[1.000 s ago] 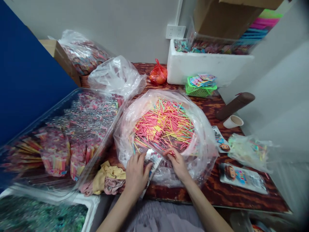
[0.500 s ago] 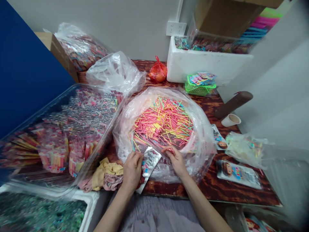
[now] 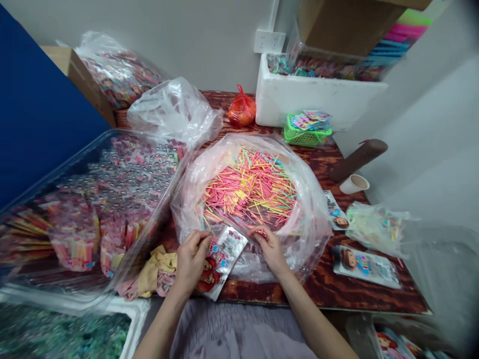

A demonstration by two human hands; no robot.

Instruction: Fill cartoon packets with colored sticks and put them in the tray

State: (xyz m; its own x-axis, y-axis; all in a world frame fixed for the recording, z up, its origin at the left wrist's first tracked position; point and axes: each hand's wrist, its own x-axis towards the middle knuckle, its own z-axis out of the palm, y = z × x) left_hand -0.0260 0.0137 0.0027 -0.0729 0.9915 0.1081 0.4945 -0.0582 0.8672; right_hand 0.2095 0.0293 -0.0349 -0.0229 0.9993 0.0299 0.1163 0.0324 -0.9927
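Note:
Beside the left edge of a silver printed packet point(image 3: 228, 252), my left hand point(image 3: 191, 262) is closed with thumb and fingers pinched. Whatever lies in that pinch, if anything, is hidden. My right hand point(image 3: 272, 253) is closed around a small bunch of thin pink sticks point(image 3: 261, 232), their ends showing at the fingertips. It hovers over the near rim of a large clear plastic bag point(image 3: 310, 224), rolled open into a ring. A heap of pink, yellow and green sticks point(image 3: 258, 184) fills the bag's middle. The packet lies flat between my hands at the table's front edge.
On the left stands a clear tub point(image 3: 159, 212) of filled stick packs. A crumpled cloth point(image 3: 159, 271) lies by my left wrist. To the right are a paper cup point(image 3: 354, 184), a brown bottle point(image 3: 357, 159) and another silver packet point(image 3: 366, 268). Behind sits a green basket point(image 3: 307, 137).
My left hand has shifted left, uncovering more of the packet's print; the coloured sticks by its fingertips no longer show there. My right hand keeps its bunch nearly still. The view has shifted slightly.

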